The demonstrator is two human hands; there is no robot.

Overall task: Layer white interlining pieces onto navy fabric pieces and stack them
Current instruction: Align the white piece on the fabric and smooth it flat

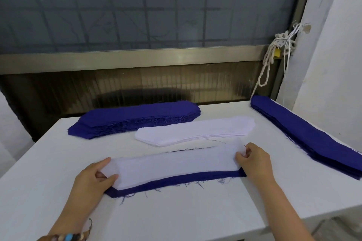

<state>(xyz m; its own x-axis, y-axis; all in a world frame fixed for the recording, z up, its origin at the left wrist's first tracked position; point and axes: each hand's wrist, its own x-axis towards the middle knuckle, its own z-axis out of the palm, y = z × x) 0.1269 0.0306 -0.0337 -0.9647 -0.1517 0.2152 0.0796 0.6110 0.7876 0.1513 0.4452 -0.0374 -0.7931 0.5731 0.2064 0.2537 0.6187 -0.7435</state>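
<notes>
While both hands, left (98,177) and right (252,159), pinch the interlining's (176,164) ends over the navy piece (176,180), layering step; next, square edges

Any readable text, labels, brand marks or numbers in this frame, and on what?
None. No text shows on the white interlining piece, the navy fabric piece, the navy stacks or the white stack. The yellow tag by the rope is too small to read.

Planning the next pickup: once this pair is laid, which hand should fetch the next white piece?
Probably the right hand: it sits just below the white stack's near edge. The left hand is farther away, nearer the back navy stack.
</notes>
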